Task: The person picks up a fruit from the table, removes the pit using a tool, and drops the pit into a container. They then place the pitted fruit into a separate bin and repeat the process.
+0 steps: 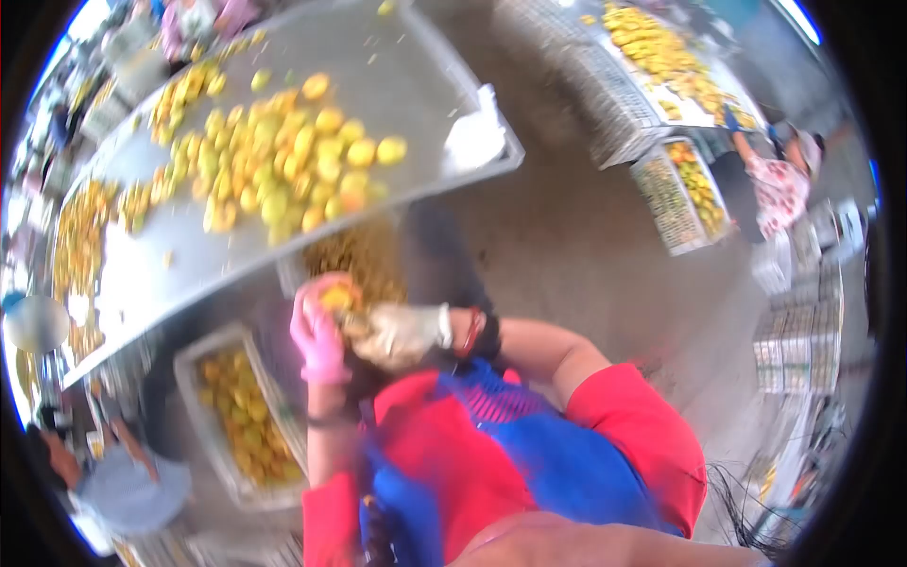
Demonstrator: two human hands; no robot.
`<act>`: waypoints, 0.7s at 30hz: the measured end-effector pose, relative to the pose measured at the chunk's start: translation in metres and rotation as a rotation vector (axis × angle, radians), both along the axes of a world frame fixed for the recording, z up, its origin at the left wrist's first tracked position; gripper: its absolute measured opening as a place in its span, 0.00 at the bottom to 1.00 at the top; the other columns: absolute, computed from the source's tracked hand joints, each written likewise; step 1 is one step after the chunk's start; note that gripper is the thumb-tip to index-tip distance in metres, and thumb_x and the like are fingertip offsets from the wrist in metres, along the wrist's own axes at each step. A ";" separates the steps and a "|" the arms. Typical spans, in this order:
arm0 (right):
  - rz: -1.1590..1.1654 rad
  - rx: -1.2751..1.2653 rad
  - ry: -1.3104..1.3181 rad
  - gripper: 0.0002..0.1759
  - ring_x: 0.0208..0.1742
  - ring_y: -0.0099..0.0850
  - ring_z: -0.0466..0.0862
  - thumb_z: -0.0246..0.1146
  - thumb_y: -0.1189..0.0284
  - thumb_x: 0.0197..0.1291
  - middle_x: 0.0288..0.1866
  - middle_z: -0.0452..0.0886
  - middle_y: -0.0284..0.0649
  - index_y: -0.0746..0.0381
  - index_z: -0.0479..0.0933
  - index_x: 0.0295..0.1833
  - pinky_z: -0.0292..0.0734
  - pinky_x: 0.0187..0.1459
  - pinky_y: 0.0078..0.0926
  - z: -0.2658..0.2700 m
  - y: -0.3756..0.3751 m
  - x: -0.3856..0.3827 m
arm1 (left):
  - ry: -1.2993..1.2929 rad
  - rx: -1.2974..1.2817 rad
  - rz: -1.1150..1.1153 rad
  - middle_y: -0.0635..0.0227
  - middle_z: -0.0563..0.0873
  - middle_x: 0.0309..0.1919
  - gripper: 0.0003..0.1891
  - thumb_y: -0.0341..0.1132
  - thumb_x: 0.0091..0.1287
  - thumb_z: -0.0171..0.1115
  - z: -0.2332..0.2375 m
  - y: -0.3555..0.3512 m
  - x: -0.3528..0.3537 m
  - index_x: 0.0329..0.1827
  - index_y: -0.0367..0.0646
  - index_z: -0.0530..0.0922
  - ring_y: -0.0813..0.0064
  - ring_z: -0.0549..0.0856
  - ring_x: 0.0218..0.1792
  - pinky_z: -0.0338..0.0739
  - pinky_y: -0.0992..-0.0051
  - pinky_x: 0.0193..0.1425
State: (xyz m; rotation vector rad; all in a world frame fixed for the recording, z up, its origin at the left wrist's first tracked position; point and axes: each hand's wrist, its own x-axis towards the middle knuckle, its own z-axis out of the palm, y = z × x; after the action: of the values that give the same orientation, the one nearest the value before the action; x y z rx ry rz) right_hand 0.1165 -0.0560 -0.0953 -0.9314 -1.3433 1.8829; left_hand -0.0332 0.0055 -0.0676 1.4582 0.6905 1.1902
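Observation:
My left hand [318, 331], in a pink glove, is closed around a yellow-orange fruit [337, 297] in front of my chest. My right hand [399, 335] wears a white glove and is pressed close beside it, fingers curled. Motion blur hides what the right fingers hold, if anything. Just beyond both hands, below the table edge, lies a heap of small brown pieces [364, 257], too blurred to name. A metal table [397, 90] in front carries a large pile of yellow and orange fruit [283, 165].
A white crate [194, 378] of fruit stands at lower left, near a person in grey [137, 491]. A white object [475, 137] rests on the table's corner. At right, another person [779, 189] works by a second fruit table [605, 71] and a crate [666, 203]. Stacked crates [798, 326] stand far right.

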 end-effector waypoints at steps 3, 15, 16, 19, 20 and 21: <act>-0.037 -0.289 0.293 0.09 0.15 0.16 0.62 0.57 0.71 0.68 0.21 0.62 0.23 0.50 0.63 0.37 0.53 0.14 0.19 0.008 0.001 -0.011 | 0.026 -0.035 -0.055 0.58 0.86 0.40 0.26 0.52 0.81 0.46 -0.001 0.004 -0.003 0.52 0.33 0.77 0.71 0.86 0.36 0.82 0.73 0.43; 0.078 -0.192 0.045 0.09 0.15 0.15 0.60 0.55 0.70 0.68 0.19 0.59 0.22 0.48 0.61 0.36 0.51 0.14 0.21 0.008 -0.004 -0.010 | 0.094 -0.062 -0.191 0.59 0.86 0.45 0.24 0.49 0.79 0.48 0.003 0.006 -0.015 0.51 0.31 0.79 0.71 0.87 0.41 0.81 0.73 0.47; 0.072 -0.130 0.011 0.10 0.14 0.15 0.59 0.55 0.69 0.68 0.19 0.58 0.21 0.48 0.61 0.36 0.51 0.14 0.21 0.000 -0.002 -0.013 | 0.072 -0.100 -0.194 0.60 0.86 0.44 0.25 0.50 0.79 0.48 0.002 0.004 -0.017 0.51 0.31 0.79 0.71 0.87 0.41 0.81 0.73 0.47; 0.076 -0.110 -0.002 0.10 0.13 0.15 0.58 0.55 0.68 0.69 0.18 0.57 0.20 0.47 0.61 0.36 0.50 0.14 0.21 -0.003 -0.003 -0.014 | 0.043 -0.129 -0.182 0.59 0.86 0.42 0.27 0.54 0.79 0.49 0.003 -0.001 -0.018 0.51 0.32 0.79 0.71 0.86 0.39 0.81 0.74 0.45; 0.082 -0.148 0.026 0.10 0.13 0.15 0.58 0.55 0.68 0.69 0.18 0.57 0.20 0.47 0.61 0.36 0.50 0.14 0.21 0.001 -0.004 -0.013 | 0.043 -0.142 -0.164 0.59 0.86 0.41 0.28 0.56 0.78 0.49 0.006 -0.004 -0.016 0.50 0.33 0.78 0.71 0.86 0.37 0.81 0.74 0.43; 0.091 -0.221 0.091 0.10 0.13 0.15 0.58 0.55 0.68 0.69 0.19 0.57 0.20 0.47 0.61 0.36 0.50 0.14 0.21 0.008 -0.007 -0.012 | 0.044 -0.154 -0.145 0.59 0.87 0.40 0.29 0.58 0.77 0.49 0.010 -0.010 -0.014 0.49 0.34 0.78 0.72 0.86 0.35 0.82 0.74 0.41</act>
State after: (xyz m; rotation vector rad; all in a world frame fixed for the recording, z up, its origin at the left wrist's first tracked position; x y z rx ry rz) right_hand 0.1044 -0.0634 -0.0878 -0.8918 -1.1582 2.1494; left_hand -0.0468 -0.0041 -0.0575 1.3841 0.6797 0.9750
